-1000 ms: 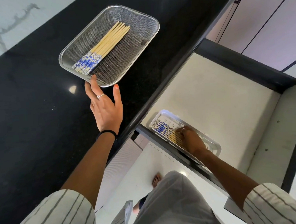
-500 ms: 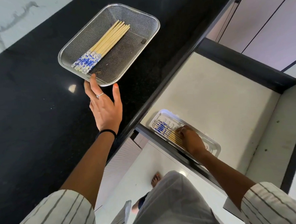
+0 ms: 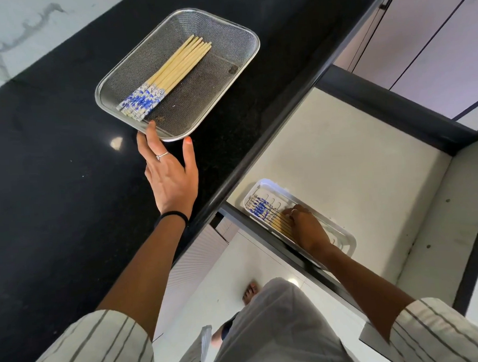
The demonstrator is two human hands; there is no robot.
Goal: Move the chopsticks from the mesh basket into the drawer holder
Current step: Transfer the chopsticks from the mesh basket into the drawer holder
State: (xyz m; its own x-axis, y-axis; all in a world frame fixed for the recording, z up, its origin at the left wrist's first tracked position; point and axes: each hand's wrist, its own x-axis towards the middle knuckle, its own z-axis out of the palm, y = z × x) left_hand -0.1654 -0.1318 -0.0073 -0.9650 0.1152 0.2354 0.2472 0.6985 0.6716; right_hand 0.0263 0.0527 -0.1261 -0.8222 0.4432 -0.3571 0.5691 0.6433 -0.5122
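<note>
A metal mesh basket (image 3: 231, 33) rests on the black counter and holds several bamboo chopsticks (image 3: 177, 65) with blue-and-white patterned ends. My left hand (image 3: 169, 174) lies open just below the basket, fingertips touching its near rim. Down in the open drawer, a white holder (image 3: 344, 234) carries several more chopsticks (image 3: 265, 212). My right hand (image 3: 309, 228) rests on their bamboo ends inside the holder, fingers bent over them; whether it grips any is not visible.
The black counter (image 3: 50, 178) ends in a rounded front edge (image 3: 258, 157) above the drawer. The drawer's pale floor (image 3: 342, 152) spreads beyond the holder, bounded by a dark back wall (image 3: 395, 107). My foot (image 3: 250, 292) shows on the white floor below.
Almost nothing has moved. My left hand stays at the basket rim and my right hand stays on the chopsticks in the holder, shifted only slightly.
</note>
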